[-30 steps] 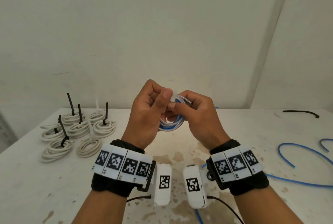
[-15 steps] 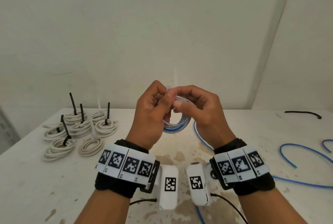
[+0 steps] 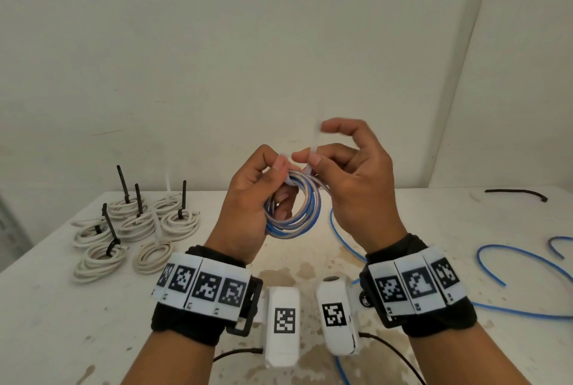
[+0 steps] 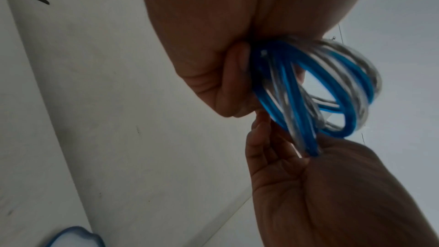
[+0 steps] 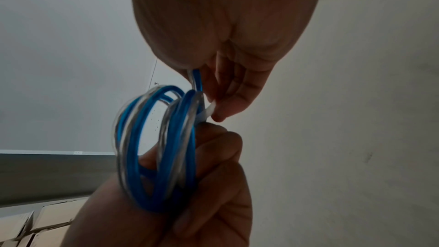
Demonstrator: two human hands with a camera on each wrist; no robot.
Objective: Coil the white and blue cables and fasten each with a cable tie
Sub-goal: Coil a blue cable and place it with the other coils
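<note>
A small coil of blue cable (image 3: 294, 214) is held up above the white table (image 3: 62, 307). My left hand (image 3: 257, 195) grips the coil's left side, with fingers curled through its loops. At the coil's top my right hand (image 3: 344, 174) pinches a white cable tie (image 3: 313, 157) between thumb and forefinger, its other fingers lifted. In the left wrist view the blue coil (image 4: 316, 97) fans out between both hands. The right wrist view shows the white tie (image 5: 209, 111) wrapped against the coil (image 5: 161, 149).
Several white cable coils (image 3: 136, 226) fastened with black and white ties lie at the table's back left. Loose blue cable (image 3: 527, 263) trails over the right side. A black tie (image 3: 514, 194) lies far right. Walls stand close behind the table.
Both hands have lifted the coil slightly. My right hand has shifted from closing over the coil to pinching the tie at its top, with the outer fingers now raised.
</note>
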